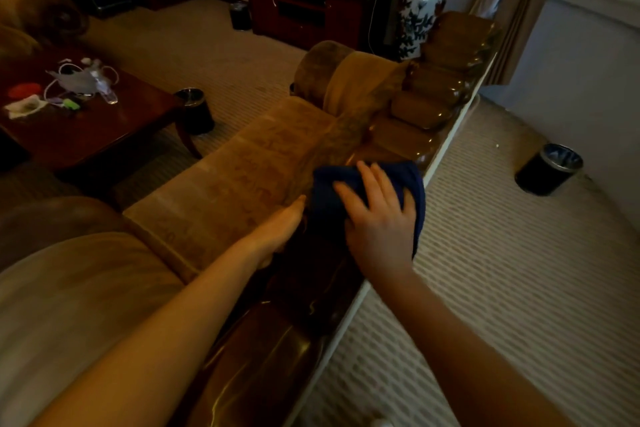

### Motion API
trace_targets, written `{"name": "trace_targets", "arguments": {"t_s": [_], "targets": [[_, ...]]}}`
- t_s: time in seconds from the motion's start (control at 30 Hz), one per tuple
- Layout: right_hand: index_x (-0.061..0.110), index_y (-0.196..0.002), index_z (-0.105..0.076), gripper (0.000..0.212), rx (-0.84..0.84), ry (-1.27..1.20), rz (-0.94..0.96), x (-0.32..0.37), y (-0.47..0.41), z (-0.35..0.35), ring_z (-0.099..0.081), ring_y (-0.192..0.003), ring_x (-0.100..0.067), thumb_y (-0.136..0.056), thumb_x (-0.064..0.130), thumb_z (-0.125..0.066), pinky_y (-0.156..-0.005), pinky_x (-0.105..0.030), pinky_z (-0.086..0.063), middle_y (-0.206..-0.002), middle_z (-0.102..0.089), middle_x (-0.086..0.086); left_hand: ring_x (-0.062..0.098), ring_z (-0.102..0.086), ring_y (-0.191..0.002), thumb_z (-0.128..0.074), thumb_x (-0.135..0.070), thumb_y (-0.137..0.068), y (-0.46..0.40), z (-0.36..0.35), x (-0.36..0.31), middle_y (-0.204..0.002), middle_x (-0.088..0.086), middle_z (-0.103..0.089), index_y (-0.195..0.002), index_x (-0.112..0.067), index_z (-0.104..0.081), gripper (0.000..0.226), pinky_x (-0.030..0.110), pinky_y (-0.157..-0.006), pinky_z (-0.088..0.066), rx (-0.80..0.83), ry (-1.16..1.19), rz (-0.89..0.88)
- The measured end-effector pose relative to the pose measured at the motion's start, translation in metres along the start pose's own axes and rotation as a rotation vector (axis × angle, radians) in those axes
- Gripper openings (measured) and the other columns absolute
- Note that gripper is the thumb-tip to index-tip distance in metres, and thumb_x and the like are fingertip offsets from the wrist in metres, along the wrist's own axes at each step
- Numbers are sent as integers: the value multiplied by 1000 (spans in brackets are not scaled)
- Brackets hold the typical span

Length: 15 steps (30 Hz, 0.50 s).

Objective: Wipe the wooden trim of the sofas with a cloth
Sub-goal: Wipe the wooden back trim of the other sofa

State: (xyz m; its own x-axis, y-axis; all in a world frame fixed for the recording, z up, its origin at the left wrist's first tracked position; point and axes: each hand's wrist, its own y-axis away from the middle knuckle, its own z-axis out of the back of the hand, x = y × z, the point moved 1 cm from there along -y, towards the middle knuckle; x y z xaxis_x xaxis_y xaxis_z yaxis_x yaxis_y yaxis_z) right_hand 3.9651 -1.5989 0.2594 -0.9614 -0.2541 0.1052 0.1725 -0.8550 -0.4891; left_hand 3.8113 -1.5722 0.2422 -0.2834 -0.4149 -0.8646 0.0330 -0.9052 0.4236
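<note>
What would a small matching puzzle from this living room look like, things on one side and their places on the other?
Things:
1. blue cloth
2. vase
3. clear bottle
4. black bin

Places:
A. on the dark coffee table
B. under the right hand, on the wooden trim
C. on the carpet, right of the sofa
D. beyond the sofa's far end

Pairs: 1-B, 2-D, 3-A, 4-C

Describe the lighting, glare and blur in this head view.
Head view: dim, warm light; corners sink into black. Thin highlights glint on the glossy wooden trim. The right hand on the blue cloth and the left hand look soft. Wide-angle lens bends the carpet edge.
</note>
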Motion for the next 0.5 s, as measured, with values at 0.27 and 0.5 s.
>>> {"name": "trace_targets", "arguments": {"t_s": [0.27,0.5], "targets": [[17,-107,-66,34,172,111,-152,-18,-110,5,-40,-123,-24,-86,37,-49,-107,-51,-18,-121,-54,-5,16,-48,-67,-26,-48,-100,-6,12,-2,-79,2,-52,-76,-20,-52,45,28,-61,-42,129,68,221],[17,-57,-71,26,281,37,436,60,-46,-11,-65,-72,-24,-50,38,-87,-82,-44,-51,-63,-65,-2,19,-49,-59,-36,-5,-92,-11,36,-1,-68,8,-52,-73,-12,-52,26,26,-56,-40,68,32,236]]}}
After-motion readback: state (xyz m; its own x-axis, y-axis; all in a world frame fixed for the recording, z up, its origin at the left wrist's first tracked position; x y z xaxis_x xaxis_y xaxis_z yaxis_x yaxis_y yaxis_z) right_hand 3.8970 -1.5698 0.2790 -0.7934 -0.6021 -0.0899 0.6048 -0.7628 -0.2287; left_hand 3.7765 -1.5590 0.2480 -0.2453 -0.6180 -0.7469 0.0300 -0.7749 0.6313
